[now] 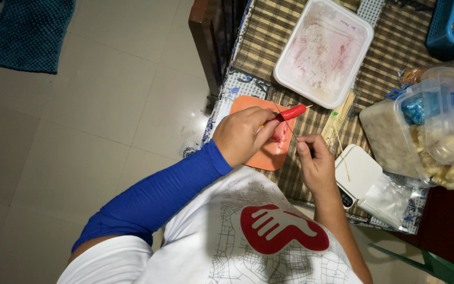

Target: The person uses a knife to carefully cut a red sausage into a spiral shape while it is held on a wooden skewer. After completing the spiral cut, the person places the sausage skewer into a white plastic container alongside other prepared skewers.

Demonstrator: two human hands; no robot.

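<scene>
Left hand grasping red sausage over orange cutting board; right hand pinching thin skewer; white tray behind

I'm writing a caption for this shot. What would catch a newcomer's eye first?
The red sausage at the centre, held by the left hand over an orange cutting board, while the right hand pinches a thin skewer at it. Next, the bright blue sleeve on the left arm, and the empty white tray just beyond on the striped mat.
</scene>
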